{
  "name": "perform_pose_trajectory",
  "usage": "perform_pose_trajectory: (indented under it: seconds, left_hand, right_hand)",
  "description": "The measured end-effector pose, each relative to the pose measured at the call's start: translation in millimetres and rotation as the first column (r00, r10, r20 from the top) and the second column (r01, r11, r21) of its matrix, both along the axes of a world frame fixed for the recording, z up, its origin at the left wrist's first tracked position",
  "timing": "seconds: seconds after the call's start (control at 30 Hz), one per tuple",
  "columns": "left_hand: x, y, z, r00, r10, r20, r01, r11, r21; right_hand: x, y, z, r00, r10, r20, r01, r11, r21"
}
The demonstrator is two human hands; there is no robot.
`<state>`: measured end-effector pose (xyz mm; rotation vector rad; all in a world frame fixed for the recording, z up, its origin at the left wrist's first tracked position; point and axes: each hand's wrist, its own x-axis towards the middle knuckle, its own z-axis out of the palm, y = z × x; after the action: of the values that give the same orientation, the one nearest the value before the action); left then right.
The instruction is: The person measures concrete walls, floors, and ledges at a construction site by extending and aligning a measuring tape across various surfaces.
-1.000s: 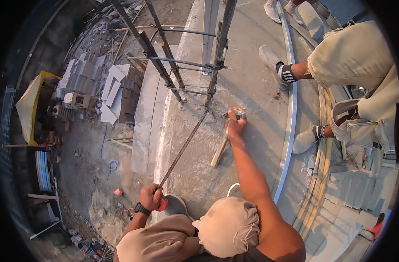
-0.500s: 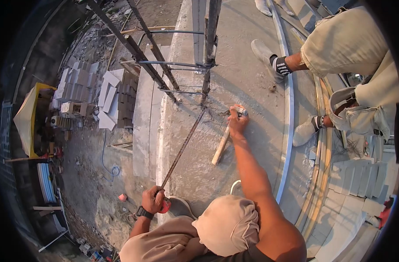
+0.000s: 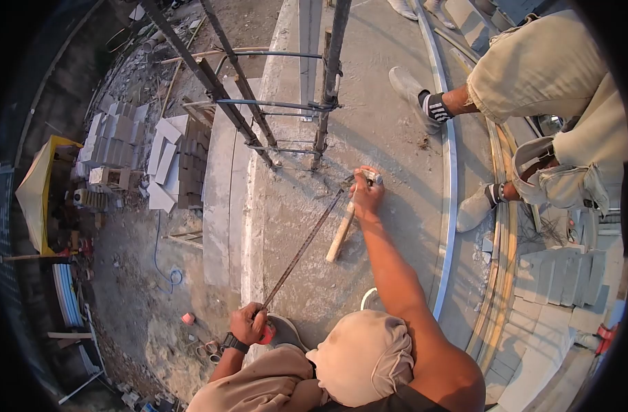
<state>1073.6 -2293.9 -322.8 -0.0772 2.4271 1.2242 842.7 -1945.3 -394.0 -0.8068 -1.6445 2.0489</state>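
Note:
My left hand [image 3: 248, 324], with a watch on its wrist, is closed round a red tape measure [image 3: 266, 334] above my shoe. From it the dark, stained tape blade [image 3: 304, 248] runs up and right over the rough concrete. The blade's far end reaches the fingers of my right hand [image 3: 367, 195]; whether they pinch it I cannot tell. That hand is closed on a hammer, close to its head. The wooden hammer handle [image 3: 340, 239] points back toward me. Just beyond stand the vertical steel bars [image 3: 326, 117] with tie rings [image 3: 279, 104].
A co-worker's shoes [image 3: 476, 207] are to the right, beside a long metal straightedge [image 3: 453, 178] and wooden strips [image 3: 504, 226]. The slab's left edge [image 3: 253, 254] drops to lower ground with stacked blocks [image 3: 180, 161] and a blue hose [image 3: 170, 278].
The tape's far end has come away from the foot of the steel bars and swung right to my right hand. The right hand, holding the hammer, has shifted slightly left in view.

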Motion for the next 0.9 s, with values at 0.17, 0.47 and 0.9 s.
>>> perform_pose_trajectory:
  seconds: [0.17, 0.47, 0.9]
  left_hand:
    - [-1.0, 3.0, -3.0, 0.999, 0.037, -0.001, -0.037, 0.999, 0.019]
    - [-9.1, 11.9, -4.7, 1.000, -0.003, -0.014, 0.004, 0.999, 0.040]
    - [-19.6, 12.1, 1.5, 0.993, 0.113, 0.026, -0.115, 0.988, 0.103]
  right_hand:
    - [-2.0, -5.0, -3.5, 1.000, 0.016, 0.012, -0.016, 1.000, 0.022]
    - [4.4, -15.5, 5.1, 0.997, 0.046, 0.061, -0.048, 0.999, 0.025]
    - [14.6, 40.3, 3.1, 0.994, -0.095, 0.059, 0.082, 0.980, 0.182]
